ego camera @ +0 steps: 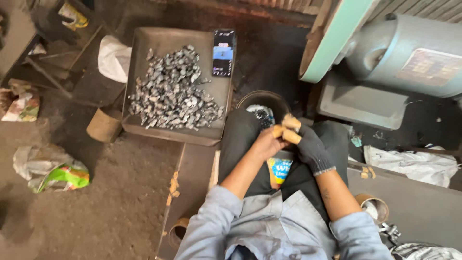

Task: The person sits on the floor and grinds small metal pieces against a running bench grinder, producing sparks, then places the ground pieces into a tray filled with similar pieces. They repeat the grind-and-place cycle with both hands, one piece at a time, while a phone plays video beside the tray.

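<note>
Now both hands meet over the lap.
Bare left hand [266,143] pinches the gloved right hand [308,144]'s taped fingertips; a blue-and-yellow labelled packet [279,169] sits underneath, right hand's grip unclear.

Metal workshop: dirt floor [120,202], grey electric motor [409,53] beside green belt guard [337,38], steel tray [144,41] heaped with small metal parts [173,91].

Dirt floor [120,202] under metal tray [144,43], bags [53,173].
</note>
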Tool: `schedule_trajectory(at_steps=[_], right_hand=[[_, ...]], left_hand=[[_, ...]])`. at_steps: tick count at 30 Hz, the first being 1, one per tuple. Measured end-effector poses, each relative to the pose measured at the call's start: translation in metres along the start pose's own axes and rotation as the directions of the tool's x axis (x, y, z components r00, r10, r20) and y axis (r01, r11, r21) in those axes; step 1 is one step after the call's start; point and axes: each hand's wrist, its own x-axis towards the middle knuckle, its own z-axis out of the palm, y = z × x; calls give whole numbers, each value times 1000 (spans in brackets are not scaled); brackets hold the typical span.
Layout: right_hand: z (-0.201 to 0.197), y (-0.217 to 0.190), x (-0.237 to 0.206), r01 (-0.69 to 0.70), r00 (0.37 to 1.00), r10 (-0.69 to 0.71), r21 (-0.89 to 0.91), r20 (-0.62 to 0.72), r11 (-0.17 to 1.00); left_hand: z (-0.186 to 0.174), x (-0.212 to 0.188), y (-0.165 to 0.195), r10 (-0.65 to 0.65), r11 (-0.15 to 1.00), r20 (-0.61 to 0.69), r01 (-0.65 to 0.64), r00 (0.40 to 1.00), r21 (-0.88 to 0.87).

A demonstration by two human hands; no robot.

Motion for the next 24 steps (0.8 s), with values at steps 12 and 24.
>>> schedule_trajectory(at_steps=[12, 24], right_hand=[[-21, -10, -15, -195, 981, 179, 467, 78, 863], [-12, -51, 29, 28, 993, -73, 401, 96, 916]], left_hand=[[-7, 4, -23, -172, 943, 186, 107, 967, 316], [30, 55, 29, -123, 945, 257, 33, 959, 326]])
